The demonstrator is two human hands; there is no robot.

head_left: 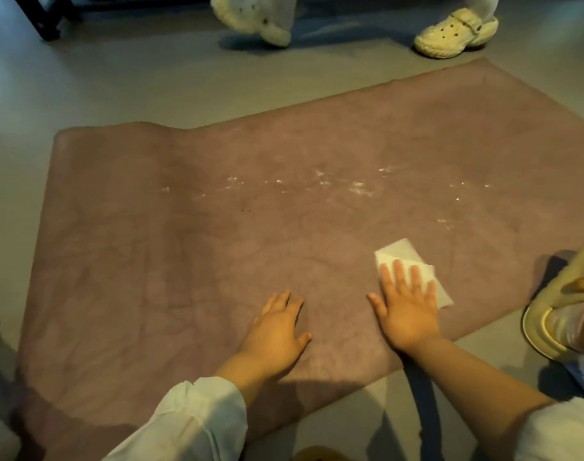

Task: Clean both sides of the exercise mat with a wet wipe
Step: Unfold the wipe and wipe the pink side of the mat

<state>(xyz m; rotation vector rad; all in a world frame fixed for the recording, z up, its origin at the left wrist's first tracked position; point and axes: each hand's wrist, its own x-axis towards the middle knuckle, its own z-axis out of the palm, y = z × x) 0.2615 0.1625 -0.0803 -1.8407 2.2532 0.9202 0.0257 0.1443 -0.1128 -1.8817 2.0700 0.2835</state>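
Two hands lie flat on one mat (184, 261), the left (277, 331) bare, the right (407, 311) pressing one wipe (400, 252), two clogs (457, 33) beyond.

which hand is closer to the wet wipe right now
Right. The right hand lies flat on the wet wipe, fingers pressing it onto the mat. The left hand rests on bare mat beside it, apart.

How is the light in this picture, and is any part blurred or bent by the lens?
Head view: dim, warm light; the arms cast a dark shadow on the mat's near edge; the wet wipe under the right hand looks brightest; the mat's straight edges bow from the wide lens; corners soft.
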